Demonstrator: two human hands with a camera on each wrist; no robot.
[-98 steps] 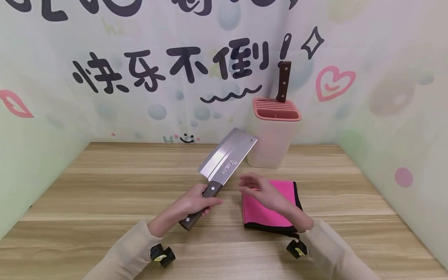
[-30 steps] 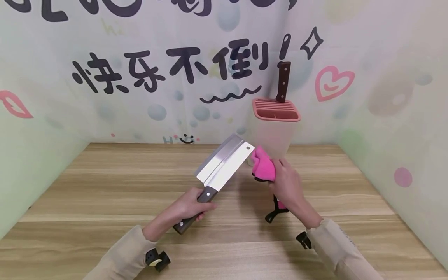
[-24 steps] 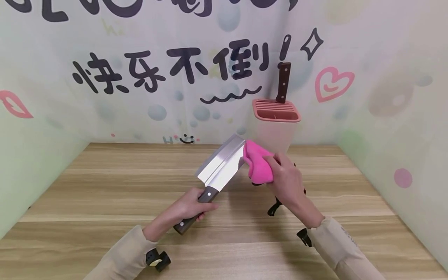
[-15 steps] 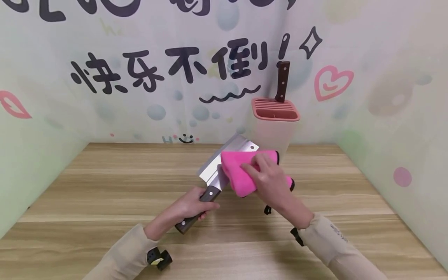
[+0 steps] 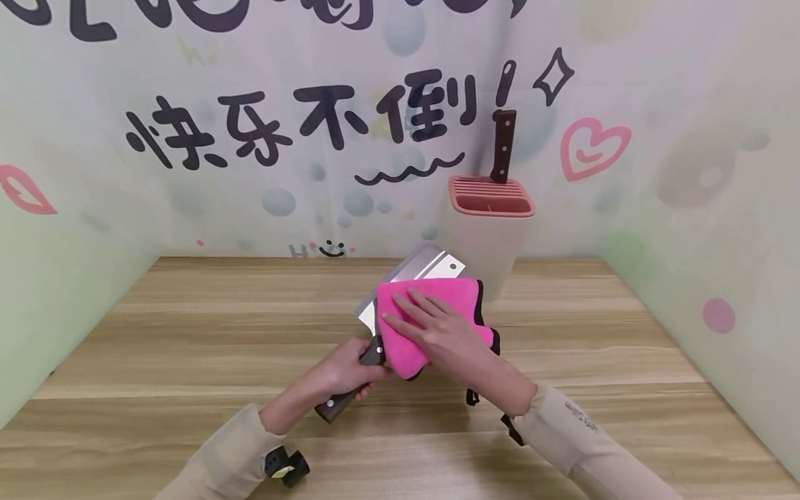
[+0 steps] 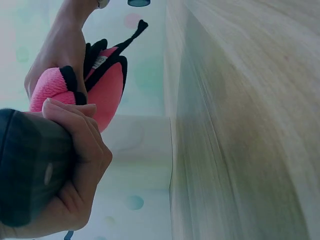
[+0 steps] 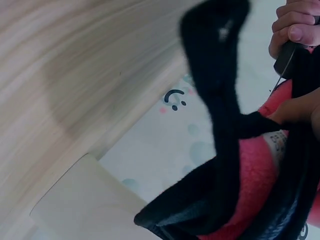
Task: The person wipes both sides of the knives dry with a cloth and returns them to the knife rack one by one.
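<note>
My left hand (image 5: 342,364) grips the dark riveted handle of a cleaver (image 5: 421,261), held tilted over the table with its blade pointing away to the right. A folded pink towel (image 5: 459,295) with black edging covers much of the blade's middle. On top of it, my right hand (image 5: 440,337) lies with fingers spread and extended. In the head view its thumb is hidden; the right wrist view shows the thumb (image 7: 297,109) on the underside of the towel, opposite the fingers. The towel's black loop (image 5: 472,397) hangs below.
Behind the blade stands a white knife holder (image 5: 490,243) with a pink slotted top, and a brown-handled knife (image 5: 503,146) is in it. The wooden table (image 5: 219,333) meets a printed backdrop (image 5: 250,208) at the back and sides.
My right hand has picked the folded towel up from the table, brought it onto the blade's tip end, then slid it down toward the handle. The left hand keeps its grip, nearly still.
</note>
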